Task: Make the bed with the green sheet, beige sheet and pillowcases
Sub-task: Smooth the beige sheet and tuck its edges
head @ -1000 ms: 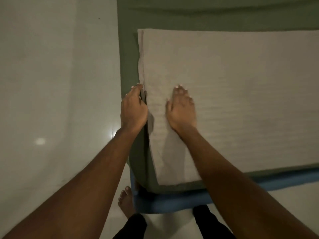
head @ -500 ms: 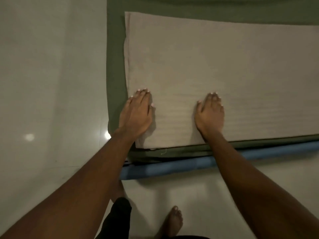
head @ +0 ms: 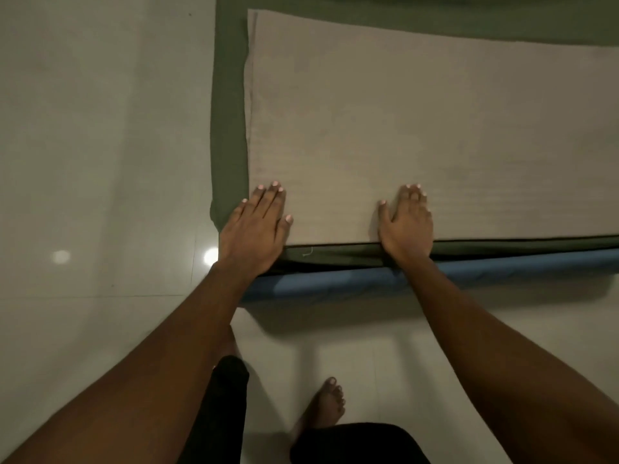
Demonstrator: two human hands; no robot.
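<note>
The beige sheet [head: 418, 128] lies flat on top of the green sheet [head: 229, 128], which shows as a border on the left, far and near sides. My left hand [head: 256, 226] rests palm down on the beige sheet's near left corner, fingers spread. Further right, my right hand [head: 407, 222] presses flat on the beige sheet's near edge, its heel over the green border. Neither hand holds cloth. No pillowcases are in view.
A blue mattress edge [head: 335, 283] runs under the green sheet along the near side. Pale glossy floor tiles [head: 100, 162] lie to the left and in front. My bare foot [head: 326, 406] and dark trouser legs stand close to the bed.
Both hands slid back toward the near edge of the beige sheet and spread further apart. I have stepped back, so the bed's near edge sits higher in view.
</note>
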